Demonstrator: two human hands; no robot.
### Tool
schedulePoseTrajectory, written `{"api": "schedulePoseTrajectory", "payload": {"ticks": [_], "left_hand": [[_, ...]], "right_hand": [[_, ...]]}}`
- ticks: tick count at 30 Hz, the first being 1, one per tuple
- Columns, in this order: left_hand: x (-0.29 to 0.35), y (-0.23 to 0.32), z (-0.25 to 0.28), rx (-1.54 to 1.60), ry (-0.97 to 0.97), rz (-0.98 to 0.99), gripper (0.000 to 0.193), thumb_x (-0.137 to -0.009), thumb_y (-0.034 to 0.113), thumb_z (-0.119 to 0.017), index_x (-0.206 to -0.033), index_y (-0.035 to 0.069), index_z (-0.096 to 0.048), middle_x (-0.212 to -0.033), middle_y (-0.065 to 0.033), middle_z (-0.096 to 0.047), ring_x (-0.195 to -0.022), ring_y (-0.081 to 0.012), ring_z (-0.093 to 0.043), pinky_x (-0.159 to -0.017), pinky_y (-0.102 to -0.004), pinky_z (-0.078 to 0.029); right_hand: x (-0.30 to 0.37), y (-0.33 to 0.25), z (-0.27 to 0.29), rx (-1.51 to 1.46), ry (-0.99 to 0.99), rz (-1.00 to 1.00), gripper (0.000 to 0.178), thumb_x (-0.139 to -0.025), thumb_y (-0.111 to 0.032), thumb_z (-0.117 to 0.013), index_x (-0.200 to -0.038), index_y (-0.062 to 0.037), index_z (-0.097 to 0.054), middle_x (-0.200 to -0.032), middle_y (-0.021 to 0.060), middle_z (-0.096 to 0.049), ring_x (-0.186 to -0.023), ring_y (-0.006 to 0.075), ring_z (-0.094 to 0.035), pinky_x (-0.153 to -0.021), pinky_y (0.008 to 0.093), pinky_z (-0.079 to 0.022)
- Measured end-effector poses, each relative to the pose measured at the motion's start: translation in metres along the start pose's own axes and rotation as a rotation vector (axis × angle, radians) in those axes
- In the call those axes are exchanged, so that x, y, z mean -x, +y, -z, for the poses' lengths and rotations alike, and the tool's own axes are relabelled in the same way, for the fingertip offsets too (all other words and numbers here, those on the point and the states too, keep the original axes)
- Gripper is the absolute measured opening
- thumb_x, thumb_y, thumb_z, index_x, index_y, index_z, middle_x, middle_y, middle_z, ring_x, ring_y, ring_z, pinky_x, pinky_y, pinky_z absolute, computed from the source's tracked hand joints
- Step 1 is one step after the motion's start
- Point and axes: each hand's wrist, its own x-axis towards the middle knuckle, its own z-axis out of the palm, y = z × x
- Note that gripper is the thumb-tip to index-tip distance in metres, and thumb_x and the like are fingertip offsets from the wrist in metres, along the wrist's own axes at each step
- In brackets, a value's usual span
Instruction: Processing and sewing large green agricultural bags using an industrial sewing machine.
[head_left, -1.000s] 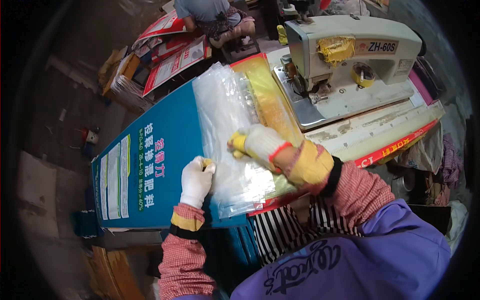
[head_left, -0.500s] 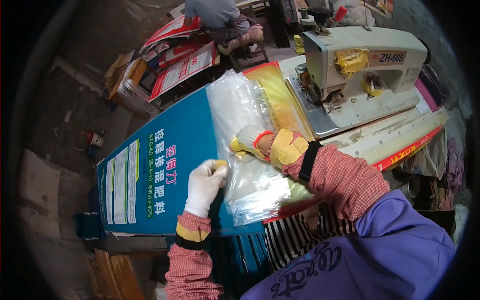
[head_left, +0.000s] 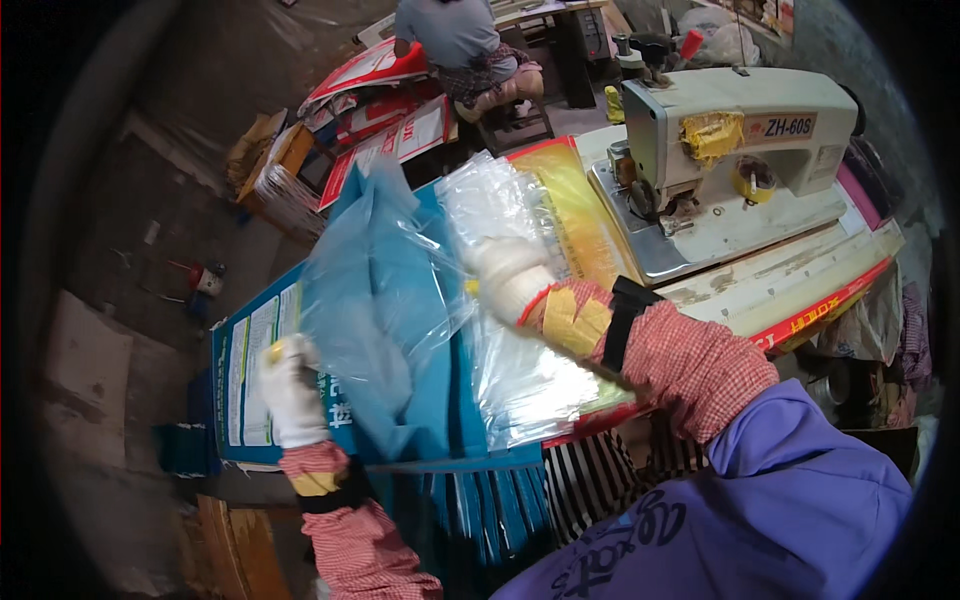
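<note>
A thin clear plastic bag [head_left: 375, 300] is stretched out and billowing over a stack of blue printed sacks [head_left: 250, 440]. My left hand [head_left: 290, 390], in a white glove with yellow fingertips, is closed at the film's left edge and smeared by motion. At its right edge my right hand [head_left: 512, 278] is closed in a matching glove, the fingers partly hidden. Below that hand lies a pile of flat clear plastic bags [head_left: 530, 400], on the right part of the blue sacks and beside a yellow sack [head_left: 575, 200].
A white industrial sewing machine [head_left: 740, 150] stands to the right, a roll of yellow tape [head_left: 754, 178] on its bed. Red and white sacks [head_left: 400, 135] are stacked at the back. Near them a person [head_left: 455, 45] sits on a stool. A wooden box [head_left: 275, 160] holds white strands.
My left hand has moved left, and one clear bag now spreads from the pile across the blue sacks. My right hand has risen slightly and closed. The view has shifted a little.
</note>
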Motion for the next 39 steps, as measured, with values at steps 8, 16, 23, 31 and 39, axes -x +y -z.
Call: {"api": "schedulePoseTrajectory", "payload": {"ticks": [8,16,23,31,39], "left_hand": [[0.036,0.066,-0.079,-0.095,-0.139,-0.028,0.012,-0.081,0.006,-0.061,-0.077,0.001,-0.051,-0.066,-0.0033,-0.056,-0.058,-0.0076,-0.051,-0.055,-0.0204,-0.042],[0.082,0.089,-0.015,-0.19,0.084,-0.078,0.01,-0.087,0.012,-0.057,-0.085,0.004,-0.051,-0.077,0.0012,-0.05,-0.07,-0.0059,-0.047,-0.063,-0.0199,-0.04],[0.106,0.138,0.017,-0.159,-0.219,-0.123,0.009,-0.078,-0.006,-0.047,-0.08,0.002,-0.044,-0.074,-0.0086,-0.056,-0.065,-0.0122,-0.052,-0.061,-0.0244,-0.045],[0.037,0.166,-0.184,-0.969,-0.66,-1.029,0.063,-0.052,0.011,-0.077,-0.11,0.002,-0.055,-0.116,-0.0154,-0.054,-0.105,-0.0329,-0.051,-0.09,-0.038,-0.042],[0.016,0.078,-0.249,-1.112,-1.541,-0.825,0.014,-0.073,0.009,-0.055,-0.086,0.009,-0.059,-0.079,-0.0114,-0.061,-0.074,-0.0304,-0.06,-0.063,-0.0358,-0.048]], "right_hand": [[0.088,-0.119,-0.009,-0.491,-0.79,0.766,0.059,-0.073,-0.057,-0.059,-0.086,0.0013,-0.06,-0.082,0.0215,-0.061,-0.077,0.036,-0.061,-0.066,0.0424,-0.048],[0.044,-0.065,-0.006,-0.665,-0.401,0.39,0.03,-0.075,-0.022,-0.062,-0.099,-0.0046,-0.06,-0.094,0.0052,-0.063,-0.081,0.0214,-0.059,-0.07,0.0343,-0.047],[0.023,-0.002,-0.012,-2.283,-0.117,-0.678,0.038,-0.085,-0.043,-0.054,-0.105,-0.011,-0.057,-0.106,0.0089,-0.058,-0.101,0.0242,-0.055,-0.085,0.0355,-0.044],[0.047,-0.036,0.035,-1.185,0.145,-0.197,0.054,-0.079,-0.047,-0.055,-0.117,-0.0072,-0.052,-0.095,0.0199,-0.062,-0.091,0.032,-0.06,-0.073,0.0373,-0.046],[0.081,-0.027,0.019,-0.67,-0.212,0.117,0.054,-0.079,-0.049,-0.05,-0.117,-0.0115,-0.054,-0.103,0.0186,-0.062,-0.097,0.0327,-0.059,-0.083,0.0419,-0.045]]}}
